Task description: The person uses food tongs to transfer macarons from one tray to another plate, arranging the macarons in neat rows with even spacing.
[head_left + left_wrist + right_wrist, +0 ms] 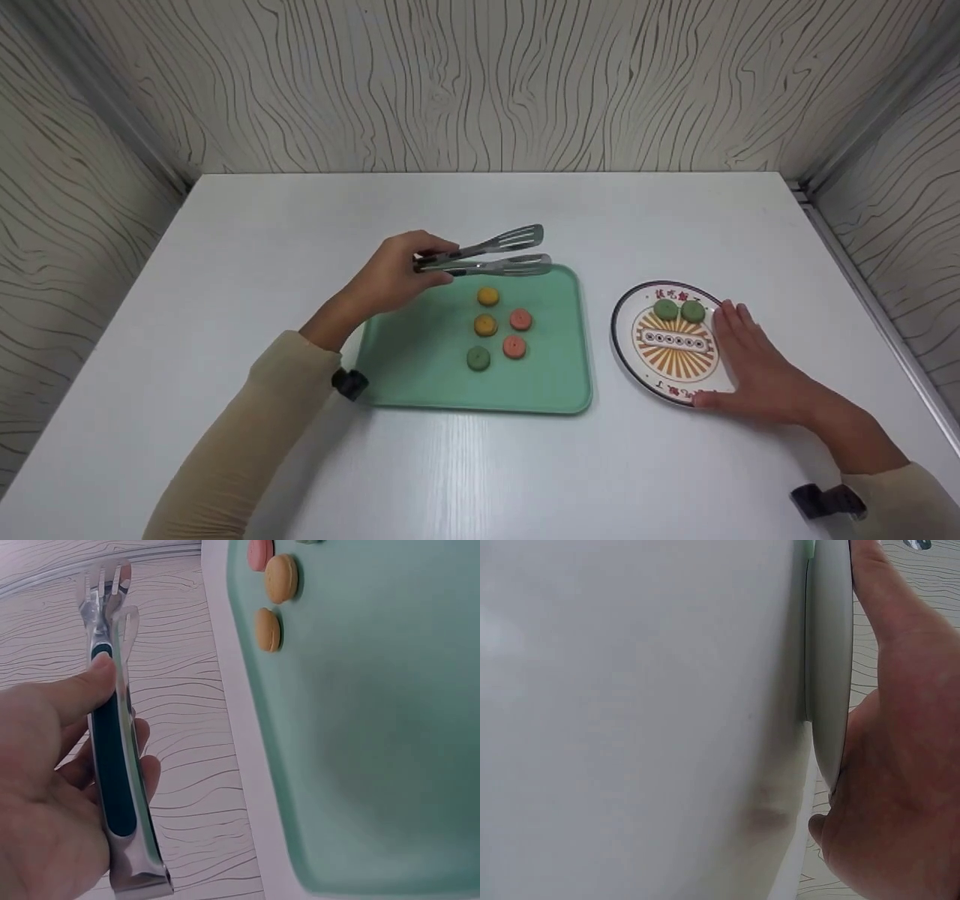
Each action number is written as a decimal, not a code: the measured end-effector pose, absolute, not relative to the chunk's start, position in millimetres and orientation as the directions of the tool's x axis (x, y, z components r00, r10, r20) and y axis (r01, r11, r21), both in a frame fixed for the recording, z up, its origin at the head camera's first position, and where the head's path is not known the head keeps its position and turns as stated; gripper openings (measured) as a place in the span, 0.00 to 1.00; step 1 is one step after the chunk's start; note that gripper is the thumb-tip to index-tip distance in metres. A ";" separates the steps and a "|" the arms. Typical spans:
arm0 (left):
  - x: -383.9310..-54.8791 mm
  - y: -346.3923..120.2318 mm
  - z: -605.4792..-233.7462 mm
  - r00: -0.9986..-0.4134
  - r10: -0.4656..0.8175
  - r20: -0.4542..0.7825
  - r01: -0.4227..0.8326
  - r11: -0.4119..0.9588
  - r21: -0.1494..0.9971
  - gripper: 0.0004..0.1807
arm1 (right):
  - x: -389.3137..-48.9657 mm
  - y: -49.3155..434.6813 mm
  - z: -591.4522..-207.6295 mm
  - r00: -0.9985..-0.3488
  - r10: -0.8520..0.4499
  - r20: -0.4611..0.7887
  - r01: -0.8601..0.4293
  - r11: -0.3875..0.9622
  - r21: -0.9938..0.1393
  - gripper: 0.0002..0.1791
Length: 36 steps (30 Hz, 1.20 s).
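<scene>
My left hand point(394, 274) holds a pair of metal tongs point(480, 268) with dark grip panels and slotted ends. The tongs' arms stand apart, with nothing between them, above the far edge of a green tray point(420, 394). In the left wrist view the thumb lies along one arm of the tongs point(112, 742), fingers behind the other. On the tray sit two yellow macarons point(485, 325), two pink macarons point(520, 319) and a green macaron point(478, 358). My right hand point(765, 379), fingers extended, rests against the right rim of a round patterned plate point(628, 352) bearing two green macarons point(665, 309).
The tray and plate stand side by side on a white table point(480, 472), a narrow strip of tabletop between them. Wood-grain panels point(450, 90) enclose the table at the back and both sides.
</scene>
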State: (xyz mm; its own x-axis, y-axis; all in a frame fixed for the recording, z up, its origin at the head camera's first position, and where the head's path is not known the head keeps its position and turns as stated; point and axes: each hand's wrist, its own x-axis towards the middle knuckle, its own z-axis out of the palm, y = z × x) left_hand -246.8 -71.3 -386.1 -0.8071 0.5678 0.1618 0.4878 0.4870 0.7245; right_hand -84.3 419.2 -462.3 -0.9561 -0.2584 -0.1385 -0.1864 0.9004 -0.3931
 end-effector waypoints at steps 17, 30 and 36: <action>-247.5 -96.4 -400.7 -0.837 0.537 0.106 0.422 0.511 0.749 0.21 | -84.2 418.7 -460.3 -0.954 -0.266 -0.136 -0.194 0.898 -0.395 0.72; -253.7 -103.0 -414.8 -0.847 0.526 0.070 0.392 0.532 0.750 0.20 | -83.4 419.1 -462.8 -0.956 -0.257 -0.143 -0.184 0.902 -0.391 0.72; -257.9 -105.4 -421.5 -0.848 0.527 0.058 0.387 0.541 0.747 0.20 | -83.7 419.2 -463.8 -0.956 -0.264 -0.129 -0.198 0.904 -0.380 0.72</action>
